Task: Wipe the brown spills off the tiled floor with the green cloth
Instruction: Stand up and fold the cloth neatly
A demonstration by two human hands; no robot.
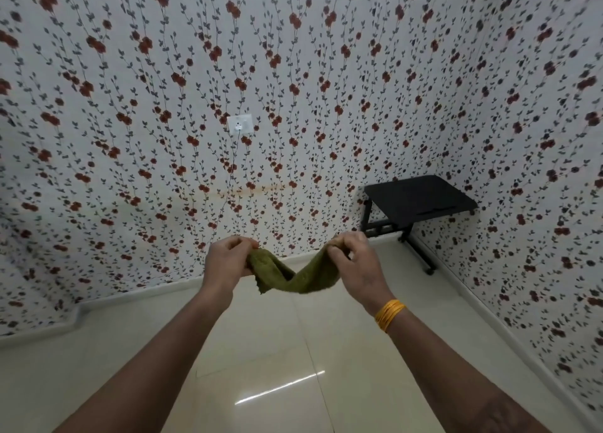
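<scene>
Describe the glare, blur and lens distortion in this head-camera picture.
Head view: a bright streak of glare on the glossy cream tiled floor; the floral wallpaper smears at the right edge; wide-angle bowing curves the walls; the green terry cloth stays sharp.

A black table (421,199) stands in the corner on a dark frame with small castors, close against the flowered wallpaper (130,106). Left of the table and higher on the wall sits a white socket (239,125). Lower, between socket and table, a faint brownish streak (251,189) runs across the wallpaper.
</scene>
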